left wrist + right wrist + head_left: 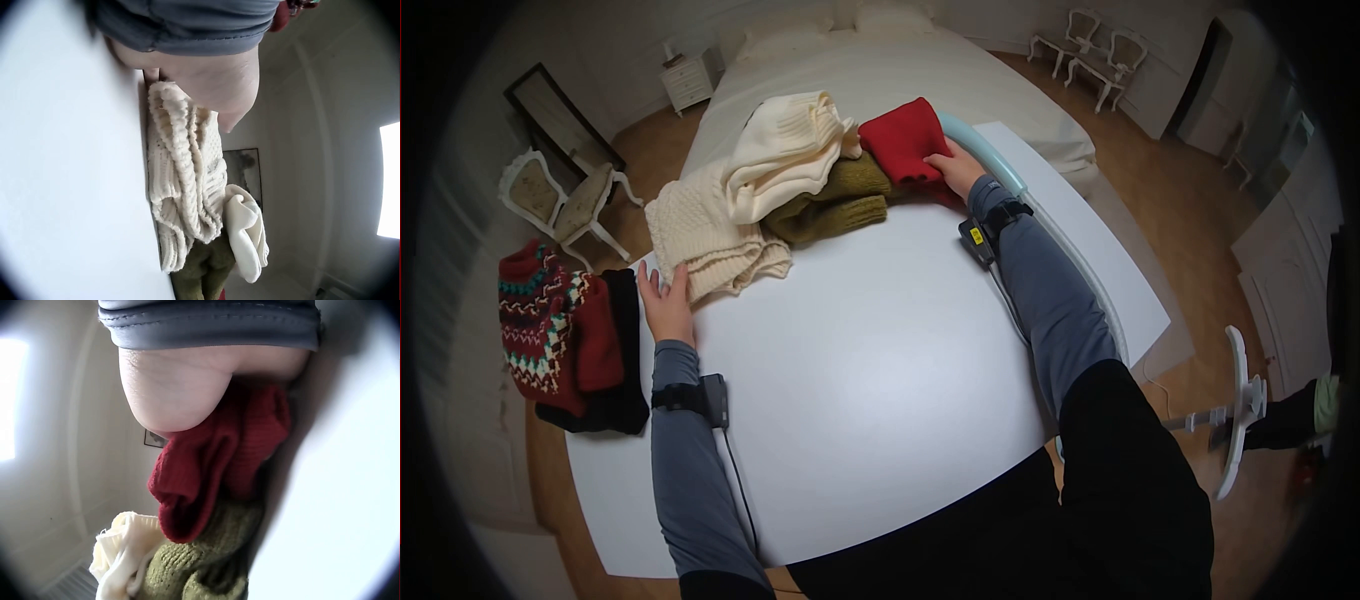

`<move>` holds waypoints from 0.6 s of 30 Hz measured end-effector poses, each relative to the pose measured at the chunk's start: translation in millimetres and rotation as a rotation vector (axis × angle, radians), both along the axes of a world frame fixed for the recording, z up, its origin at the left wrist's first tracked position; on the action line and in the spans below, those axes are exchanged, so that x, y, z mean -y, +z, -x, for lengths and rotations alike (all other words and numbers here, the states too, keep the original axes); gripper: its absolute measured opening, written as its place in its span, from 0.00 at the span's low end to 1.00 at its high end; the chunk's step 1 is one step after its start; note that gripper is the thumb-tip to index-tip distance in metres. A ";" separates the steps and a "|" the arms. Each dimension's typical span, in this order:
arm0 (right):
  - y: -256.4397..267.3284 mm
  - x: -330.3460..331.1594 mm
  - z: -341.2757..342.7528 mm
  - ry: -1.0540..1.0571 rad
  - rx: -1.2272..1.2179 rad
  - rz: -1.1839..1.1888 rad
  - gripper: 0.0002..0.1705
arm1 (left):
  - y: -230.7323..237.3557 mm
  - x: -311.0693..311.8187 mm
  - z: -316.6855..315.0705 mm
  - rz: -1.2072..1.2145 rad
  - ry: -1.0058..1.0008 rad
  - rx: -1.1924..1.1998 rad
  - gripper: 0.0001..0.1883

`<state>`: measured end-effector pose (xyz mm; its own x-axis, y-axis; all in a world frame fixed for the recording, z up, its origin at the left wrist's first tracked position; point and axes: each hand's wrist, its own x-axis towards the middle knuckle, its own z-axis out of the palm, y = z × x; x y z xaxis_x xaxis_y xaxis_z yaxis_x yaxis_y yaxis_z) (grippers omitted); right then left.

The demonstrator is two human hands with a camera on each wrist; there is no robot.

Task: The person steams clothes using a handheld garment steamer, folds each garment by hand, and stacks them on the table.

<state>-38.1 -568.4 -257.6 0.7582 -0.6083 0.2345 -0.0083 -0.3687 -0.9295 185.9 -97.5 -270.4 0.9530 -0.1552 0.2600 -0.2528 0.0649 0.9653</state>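
In the head view my left hand (667, 310) rests at the near left edge of a folded cream chunky-knit sweater (700, 225), fingers spread and pointing forward. The left wrist view shows this sweater's thick ribbed folds (181, 169) right at the hand. My right hand (960, 172) grips a folded red knit garment (900, 140), thumb on top and the other fingers hidden. An olive-green sweater (825, 205) lies between the cream and red pieces, partly under them. A smoother off-white sweater (790, 150) is heaped on top of the pile.
At the left table edge lies a patterned red sweater (545, 330) on black clothing (625, 350). A light-blue tube with a grey hose (985, 150) runs along the right side of the white table (850, 350). Beyond stands a bed (960, 75); a white stand (1235, 410) is at right.
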 end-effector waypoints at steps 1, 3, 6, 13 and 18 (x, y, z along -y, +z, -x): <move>3.2 -3.7 1.2 0.000 -0.003 0.000 0.33 | -1.2 -1.0 -5.5 0.000 0.000 -0.003 0.44; 10.7 -10.6 3.8 0.023 -0.098 0.062 0.31 | -4.7 -1.9 -14.0 0.029 -0.206 0.027 0.41; 8.0 -6.2 2.1 0.016 -0.150 0.083 0.29 | 0.3 4.5 -9.7 0.045 -0.181 -0.006 0.37; 12.4 -10.0 10.5 0.137 -0.138 0.026 0.29 | -5.2 1.8 -11.9 0.064 -0.224 0.038 0.35; 5.1 -8.9 15.0 0.207 -0.119 0.053 0.32 | -6.3 -4.7 -7.1 -0.003 -0.186 0.066 0.33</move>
